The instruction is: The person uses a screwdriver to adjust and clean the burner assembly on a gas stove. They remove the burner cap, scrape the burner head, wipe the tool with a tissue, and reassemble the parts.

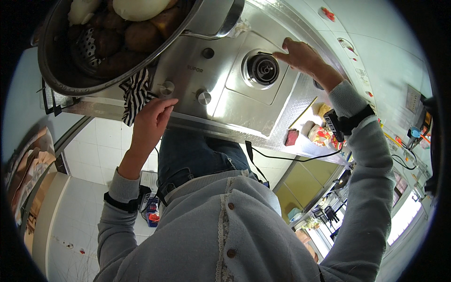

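Note:
My right hand (307, 58) is over the far right part of the steel gas stove (197, 84), beside a round burner (262, 69) with a dark centre. Its fingers are apart, one pointing toward the burner's rim; I see nothing held. My left hand (152, 117) hovers by the stove's front edge, fingers stretched to the right and nothing visible in them. Near its fingertips are a knob (166, 88) and a black-and-white striped cloth (136, 96). Another knob (203, 97) sits farther right.
At the left stands a large metal pot (56, 77) holding brown roundish food and pale pieces, its handle (225, 23) reaching over the stove. Small packets (321, 135) and a yellow stick (303, 113) lie right of the stove. A black cable (300, 160) hangs along the counter front.

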The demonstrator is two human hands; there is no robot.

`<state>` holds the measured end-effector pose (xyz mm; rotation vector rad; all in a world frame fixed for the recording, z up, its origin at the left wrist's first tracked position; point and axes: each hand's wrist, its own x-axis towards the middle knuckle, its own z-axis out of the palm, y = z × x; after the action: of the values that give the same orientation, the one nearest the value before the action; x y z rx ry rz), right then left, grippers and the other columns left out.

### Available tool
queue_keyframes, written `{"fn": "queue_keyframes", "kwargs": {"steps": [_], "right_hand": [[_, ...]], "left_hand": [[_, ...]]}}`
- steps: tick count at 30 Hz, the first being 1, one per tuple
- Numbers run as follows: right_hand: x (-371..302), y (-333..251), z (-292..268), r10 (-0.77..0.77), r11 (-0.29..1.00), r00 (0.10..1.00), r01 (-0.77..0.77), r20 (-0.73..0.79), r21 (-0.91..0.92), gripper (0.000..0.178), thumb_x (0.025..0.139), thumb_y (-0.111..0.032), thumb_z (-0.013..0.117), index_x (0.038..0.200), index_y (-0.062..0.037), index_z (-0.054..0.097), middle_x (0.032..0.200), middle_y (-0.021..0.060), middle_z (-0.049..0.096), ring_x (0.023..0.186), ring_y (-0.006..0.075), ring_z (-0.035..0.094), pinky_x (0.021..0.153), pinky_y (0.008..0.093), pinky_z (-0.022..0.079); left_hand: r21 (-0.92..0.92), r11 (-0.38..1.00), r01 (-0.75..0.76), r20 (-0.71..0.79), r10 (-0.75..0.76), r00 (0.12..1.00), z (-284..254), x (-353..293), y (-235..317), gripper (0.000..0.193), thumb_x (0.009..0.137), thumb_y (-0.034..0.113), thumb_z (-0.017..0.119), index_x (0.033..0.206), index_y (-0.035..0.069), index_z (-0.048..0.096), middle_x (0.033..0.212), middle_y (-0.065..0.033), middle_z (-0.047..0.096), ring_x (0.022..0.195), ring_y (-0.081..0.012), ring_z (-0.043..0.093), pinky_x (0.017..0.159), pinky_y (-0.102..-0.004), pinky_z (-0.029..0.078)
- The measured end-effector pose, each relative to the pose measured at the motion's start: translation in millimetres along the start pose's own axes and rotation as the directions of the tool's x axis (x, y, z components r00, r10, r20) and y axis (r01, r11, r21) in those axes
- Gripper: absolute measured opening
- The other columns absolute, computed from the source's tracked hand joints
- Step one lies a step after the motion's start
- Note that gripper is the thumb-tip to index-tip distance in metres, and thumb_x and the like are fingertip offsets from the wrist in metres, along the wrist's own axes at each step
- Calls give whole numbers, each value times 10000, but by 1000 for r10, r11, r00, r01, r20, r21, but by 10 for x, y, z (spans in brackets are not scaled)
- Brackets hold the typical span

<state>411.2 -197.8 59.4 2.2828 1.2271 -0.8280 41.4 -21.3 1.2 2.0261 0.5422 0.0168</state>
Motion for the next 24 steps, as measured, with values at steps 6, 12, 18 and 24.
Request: {"fn": "queue_keyframes", "kwargs": {"steps": [6, 12, 18, 24], "right_hand": [[-15, 29, 158, -263, 910, 950, 186, -167, -371, 293, 886, -220, 628, 1094, -17, 589, 800, 136, 677, 776, 261, 706, 698, 409, 563], [160, 109, 128, -41, 999, 999, 41, 34, -14, 294, 874, -223, 650, 1077, -20, 590, 823, 143, 684, 765, 244, 706, 687, 389, 560], [0, 160, 247, -364, 896, 884, 246, -292, -371, 295, 864, -293, 682, 981, -31, 615, 803, 142, 689, 765, 241, 703, 684, 374, 556], [218, 96, 79, 260, 811, 878, -425, 402, 403, 321, 842, -315, 704, 939, -20, 622, 815, 143, 689, 769, 254, 702, 652, 366, 561]], "left_hand": [[-5, 1000, -27, -4, 27, 1000, 21, 4, -6, 182, 911, 71, 608, 1083, 74, 666, 874, -75, 631, 626, -158, 574, 560, -264, 461], [18, 1000, -25, 1, 25, 1000, 13, -11, -12, 175, 920, 77, 602, 1082, 68, 667, 884, -74, 637, 637, -146, 579, 558, -248, 457], [3, 999, -40, -6, 40, 999, 12, 1, -22, 176, 920, 75, 604, 1083, 70, 669, 891, -75, 644, 651, -149, 594, 565, -247, 470], [21, 999, -47, 0, 47, 999, 15, 5, -6, 176, 921, 79, 603, 1085, 69, 668, 894, -79, 646, 655, -161, 604, 569, -256, 479]]}}
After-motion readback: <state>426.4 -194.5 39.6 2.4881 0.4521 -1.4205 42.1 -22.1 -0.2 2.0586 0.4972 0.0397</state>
